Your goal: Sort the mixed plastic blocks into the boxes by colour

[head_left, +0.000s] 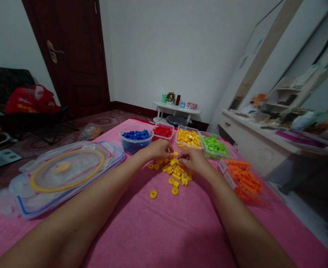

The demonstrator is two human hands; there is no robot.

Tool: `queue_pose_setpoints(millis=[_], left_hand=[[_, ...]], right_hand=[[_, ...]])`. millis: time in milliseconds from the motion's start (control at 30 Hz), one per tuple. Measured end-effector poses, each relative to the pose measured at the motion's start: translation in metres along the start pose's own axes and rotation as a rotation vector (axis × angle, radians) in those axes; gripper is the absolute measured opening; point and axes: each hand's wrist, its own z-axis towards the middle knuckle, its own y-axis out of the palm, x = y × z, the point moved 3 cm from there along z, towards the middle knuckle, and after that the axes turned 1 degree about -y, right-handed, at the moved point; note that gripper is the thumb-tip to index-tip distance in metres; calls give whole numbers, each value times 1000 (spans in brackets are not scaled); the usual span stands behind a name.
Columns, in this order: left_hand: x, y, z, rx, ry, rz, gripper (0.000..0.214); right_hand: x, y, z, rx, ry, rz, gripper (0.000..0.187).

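Note:
A loose pile of yellow building blocks (176, 169) lies on the pink cloth in front of me, with several yellow wheels (153, 194) around it. My left hand (161, 149) reaches to the far left side of the pile, its fingers curled and closed. Across from it, my right hand (193, 159) has its fingertips pinched together at the pile's far right. Whatever either hand grips is hidden or too small to name.
Behind the hands stand a round tub of blue blocks (136, 136) and boxes of red blocks (163, 131), yellow blocks (188, 137) and green blocks (214, 144). Orange blocks (244, 176) fill a box at right. Stacked clear lids (69, 171) lie left on the pink cloth (152, 230).

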Motion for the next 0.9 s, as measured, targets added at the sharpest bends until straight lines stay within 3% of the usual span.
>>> queue_pose_setpoints(millis=[167, 300, 400, 567, 767, 833, 900], left_hand=[[-2, -10, -6, -76, -103, 124, 30], [-4, -14, -12, -54, -234, 347, 26], [-6, -10, -14, -124, -254, 370, 25], [-10, -1, -12, -159, -174, 315, 32], [-16, 0, -9, -36, -228, 222, 23], [-14, -4, -7, 1, -234, 89, 21], [-8, -7, -7, -8, -260, -189, 20]], right_hand=[[-15, 4, -6, -81, -83, -102, 41], [-18, 12, -7, -166, -64, -145, 33], [-15, 13, -6, -174, -34, -169, 28], [-17, 12, -6, -149, -52, -162, 40], [-21, 12, -7, -149, -57, -153, 36], [-17, 9, -6, -135, -36, -104, 34], [-12, 3, -3, -88, -11, -35, 31]])
